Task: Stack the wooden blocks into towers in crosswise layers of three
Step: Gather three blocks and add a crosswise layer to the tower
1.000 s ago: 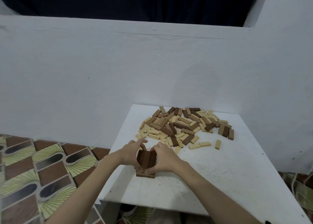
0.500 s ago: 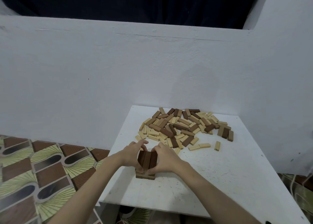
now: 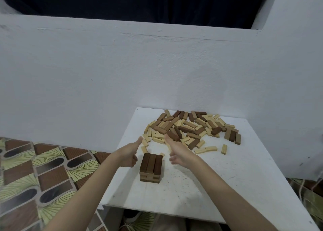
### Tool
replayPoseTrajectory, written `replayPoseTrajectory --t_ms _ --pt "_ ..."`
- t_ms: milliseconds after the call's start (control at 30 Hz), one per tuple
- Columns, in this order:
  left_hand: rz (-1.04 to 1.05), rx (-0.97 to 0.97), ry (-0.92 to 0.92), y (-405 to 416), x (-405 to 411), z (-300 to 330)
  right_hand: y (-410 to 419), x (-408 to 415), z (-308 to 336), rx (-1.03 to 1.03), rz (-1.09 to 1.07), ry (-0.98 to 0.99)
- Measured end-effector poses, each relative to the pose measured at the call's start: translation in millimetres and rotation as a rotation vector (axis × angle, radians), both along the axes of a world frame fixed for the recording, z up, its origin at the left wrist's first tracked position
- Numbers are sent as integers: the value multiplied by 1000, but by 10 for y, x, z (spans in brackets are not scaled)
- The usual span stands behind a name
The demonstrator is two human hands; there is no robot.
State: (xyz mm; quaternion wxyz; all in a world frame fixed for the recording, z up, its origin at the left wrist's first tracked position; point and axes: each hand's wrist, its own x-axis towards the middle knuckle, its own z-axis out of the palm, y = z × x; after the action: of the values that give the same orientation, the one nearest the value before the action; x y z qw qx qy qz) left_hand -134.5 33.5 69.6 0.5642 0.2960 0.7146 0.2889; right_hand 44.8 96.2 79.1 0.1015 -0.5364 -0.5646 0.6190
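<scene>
The white table (image 3: 218, 178) had a big loose pile of blocks (image 3: 190, 127) at the back and a short tower (image 3: 151, 167) near the front edge. Those blocks looked light, stiff and smooth, so I'd pinch one by its long sides. Left hand (image 3: 128, 154) and right hand (image 3: 180, 152) flanked the tower, both empty, fingers relaxed.

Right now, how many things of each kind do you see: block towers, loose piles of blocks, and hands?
Block tower: 1
Loose pile of blocks: 1
Hands: 2, the left hand and the right hand, both holding nothing
Total: 4
The single blocks in the pile are too many to count surely.
</scene>
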Motion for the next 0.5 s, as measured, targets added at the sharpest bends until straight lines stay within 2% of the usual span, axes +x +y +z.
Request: replayPoseTrajectory --t_ms 67,133,333,400,500 --pt "78 -25 -93 26 60 -59 23 -38 -42 -253 -104 152" --pt "101 -44 -125 -8 189 -9 15 -87 -98 -378 -151 222" --pt "173 -55 -258 -10 266 -25 180 -225 -505 -425 -168 122" --pt "182 -44 -302 -43 279 4 156 -262 -489 -449 -172 139" --pt "204 -94 -272 -110 261 33 11 -288 -257 -502 -236 185"
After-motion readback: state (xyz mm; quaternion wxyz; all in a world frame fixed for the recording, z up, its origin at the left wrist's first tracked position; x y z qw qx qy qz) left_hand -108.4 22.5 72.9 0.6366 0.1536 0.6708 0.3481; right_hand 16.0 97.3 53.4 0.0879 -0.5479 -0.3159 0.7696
